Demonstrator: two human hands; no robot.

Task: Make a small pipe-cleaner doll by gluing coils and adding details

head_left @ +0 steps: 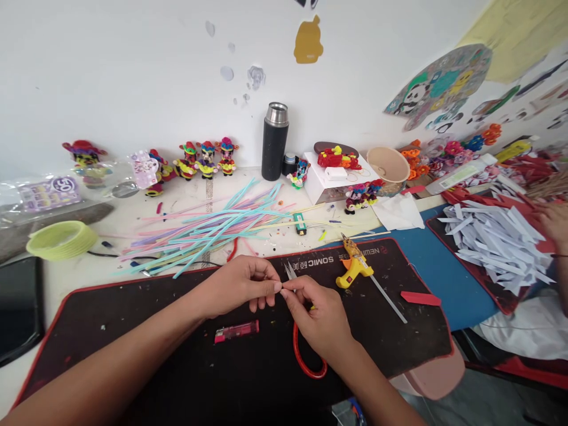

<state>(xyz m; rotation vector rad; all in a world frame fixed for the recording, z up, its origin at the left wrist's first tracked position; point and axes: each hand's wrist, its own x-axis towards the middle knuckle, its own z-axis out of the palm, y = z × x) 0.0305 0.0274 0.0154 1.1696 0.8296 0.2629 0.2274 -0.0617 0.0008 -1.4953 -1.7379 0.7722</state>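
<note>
Over the black mat (186,355), my left hand (244,287) and my right hand (317,310) meet fingertip to fingertip. Both are closed in a pinch; whatever lies between the fingertips is too small to make out. A pair of scissors with a red handle (309,362) shows beneath my right hand, its blades poking out beyond the knuckles. Whether that palm touches the scissors is hidden. Below my left hand lies a pink lighter (236,331). To the right, a yellow hot glue gun (355,264) rests on the mat with a glue stick in it.
Pastel pipe cleaners (213,222) lie heaped behind the mat. A black thermos (275,142) stands by the wall, near small colourful figures (207,160). Rightward are a red strip (420,298), a white paper-strip pile (497,242) and another person's hand (557,225).
</note>
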